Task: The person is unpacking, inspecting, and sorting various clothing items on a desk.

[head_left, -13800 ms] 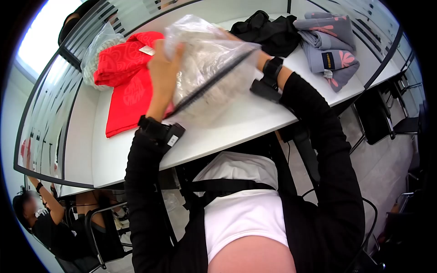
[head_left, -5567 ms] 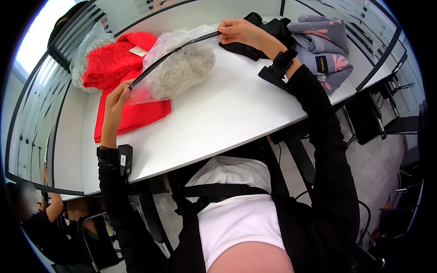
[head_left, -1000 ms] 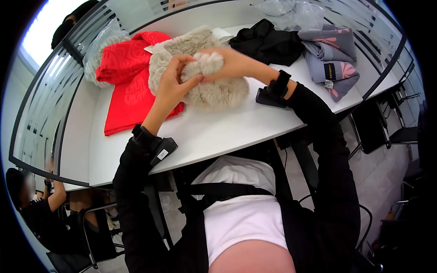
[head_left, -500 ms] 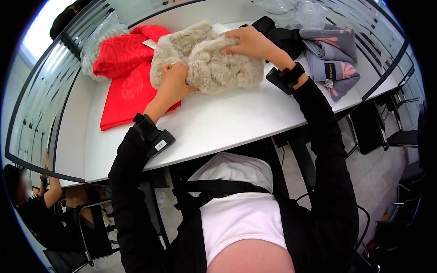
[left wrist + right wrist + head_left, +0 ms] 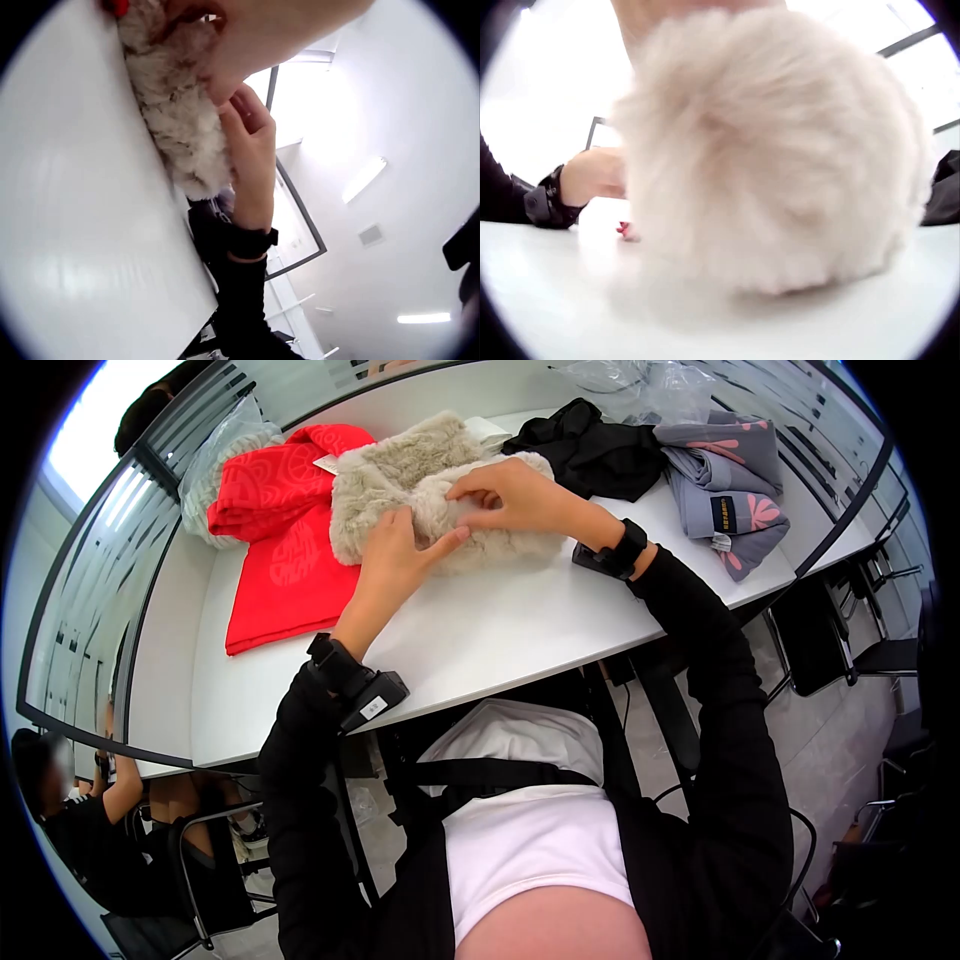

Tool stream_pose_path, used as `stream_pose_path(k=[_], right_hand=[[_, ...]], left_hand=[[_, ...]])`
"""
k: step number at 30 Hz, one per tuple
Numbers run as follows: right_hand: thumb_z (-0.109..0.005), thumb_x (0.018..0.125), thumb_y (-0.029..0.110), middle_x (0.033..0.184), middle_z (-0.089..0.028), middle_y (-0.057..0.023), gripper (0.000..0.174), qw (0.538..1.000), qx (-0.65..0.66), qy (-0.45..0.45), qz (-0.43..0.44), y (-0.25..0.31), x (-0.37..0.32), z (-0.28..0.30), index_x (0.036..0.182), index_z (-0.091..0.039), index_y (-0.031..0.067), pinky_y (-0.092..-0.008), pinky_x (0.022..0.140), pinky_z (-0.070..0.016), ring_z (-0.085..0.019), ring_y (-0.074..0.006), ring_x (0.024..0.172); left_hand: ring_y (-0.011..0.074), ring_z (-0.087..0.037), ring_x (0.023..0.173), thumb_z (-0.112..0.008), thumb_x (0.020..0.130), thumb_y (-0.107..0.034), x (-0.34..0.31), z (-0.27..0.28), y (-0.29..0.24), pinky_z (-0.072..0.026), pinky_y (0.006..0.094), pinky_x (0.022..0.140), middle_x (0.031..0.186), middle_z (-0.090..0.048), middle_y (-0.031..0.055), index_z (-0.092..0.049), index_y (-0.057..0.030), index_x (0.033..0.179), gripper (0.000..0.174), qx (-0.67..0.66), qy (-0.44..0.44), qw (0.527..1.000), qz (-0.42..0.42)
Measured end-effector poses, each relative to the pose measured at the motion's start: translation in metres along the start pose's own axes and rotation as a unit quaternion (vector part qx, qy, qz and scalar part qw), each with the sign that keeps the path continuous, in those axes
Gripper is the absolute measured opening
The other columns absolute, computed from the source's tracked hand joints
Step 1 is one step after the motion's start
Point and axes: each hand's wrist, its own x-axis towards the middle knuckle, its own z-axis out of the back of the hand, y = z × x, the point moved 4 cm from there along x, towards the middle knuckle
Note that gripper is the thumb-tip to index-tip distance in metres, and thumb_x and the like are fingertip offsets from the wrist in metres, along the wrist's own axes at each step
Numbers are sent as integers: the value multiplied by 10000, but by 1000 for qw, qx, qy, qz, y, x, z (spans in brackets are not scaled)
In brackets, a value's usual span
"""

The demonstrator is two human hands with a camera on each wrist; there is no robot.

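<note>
A fluffy beige fur piece (image 5: 375, 475) lies folded on the white table in the head view. My left hand (image 5: 393, 560) rests on its near edge, fingers over the pile and thumb stretched toward the other hand. The right hand (image 5: 528, 502) has its index finger and thumb curled at a raised fold, pinching the fur. In the left wrist view both hands meet above the fur (image 5: 184, 131), some fingertips sunk in it. Blurred fur (image 5: 780, 157) fills most of the right wrist view and hides the right fingers.
Left of the fur lies red folded cloth (image 5: 285, 575), with a clear bag (image 5: 215, 455) holding something pale and knitted behind. Black cloth (image 5: 590, 450) and grey flowered textiles (image 5: 730, 490) lie to the right. Crumpled clear plastic (image 5: 650, 388) sits at the back, by the partition.
The clear bag held earlier is off the fur, and plastic now lies at the back right. Over the last half second my right hand has moved left and nearer, toward the left hand.
</note>
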Motion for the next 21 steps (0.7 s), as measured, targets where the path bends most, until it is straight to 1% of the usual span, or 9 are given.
stream_pose_path(k=[3,7,11,14,16,17,19,20,21], right_hand=[[-651,678,185,737,-601,-115,273,999,-48,-1,8,-2,1,-6,893,-601,25,-297,590,-448,-568,-216,640],[-699,665,153,745,-567,-57,336,998,7,65,-17,-15,3,-4,953,-586,23,-255,640,-462,-518,-143,642],[-718,666,188,765,-567,-53,376,998,0,45,-48,3,2,-11,959,-560,13,-235,649,-453,-511,-128,647],[-731,666,222,779,-580,-63,399,996,43,31,-76,8,2,-8,960,-553,19,-231,657,-453,-531,-131,660],[-739,671,249,852,-583,-73,438,995,62,27,-70,0,2,-6,995,-546,26,-250,698,-457,-558,-152,732],[-737,675,259,887,-576,-77,447,999,16,-19,-48,-5,2,-2,1003,-542,27,-258,716,-456,-558,-160,763],[-735,683,279,958,-560,-86,466,991,-79,-111,-3,-12,2,10,1021,-535,28,-275,752,-453,-559,-176,826],[-740,652,375,958,-510,-135,562,992,-67,-105,-27,-13,2,17,1030,-522,21,-307,769,-449,-541,-232,897],[-742,645,381,972,-515,-144,601,989,-69,-120,-44,-19,1,18,1065,-516,16,-314,778,-448,-539,-259,899]], left_hand=[[330,-565,762,-648,699,-500,7,-7,9,-439,408,683,788,-561,219,-511,92,836,622,-47,47,994,83],[321,-592,812,-644,665,-329,14,-13,21,-450,373,719,814,-597,238,-533,104,927,518,-177,50,975,124],[342,-589,809,-584,649,-208,23,-22,31,-452,370,730,832,-612,208,-571,39,957,396,-134,36,984,109],[355,-557,847,-564,649,-124,20,-16,34,-436,380,746,887,-588,184,-562,4,962,339,-192,40,976,89],[356,-533,869,-557,647,-73,20,-13,36,-423,378,752,906,-556,175,-545,8,954,318,-184,-58,981,3],[356,-520,879,-554,646,-47,19,-7,31,-417,377,755,915,-540,171,-536,9,950,310,-177,-107,978,-40],[351,-503,871,-594,612,19,16,7,18,-416,364,727,918,-503,156,-507,8,940,340,-104,-146,977,-118],[344,-509,840,-612,601,31,14,13,14,-424,355,700,910,-502,146,-504,4,933,350,-96,-147,974,-141],[337,-514,808,-630,591,42,12,19,9,-432,347,674,903,-501,137,-500,0,925,361,-88,-146,972,-163]])
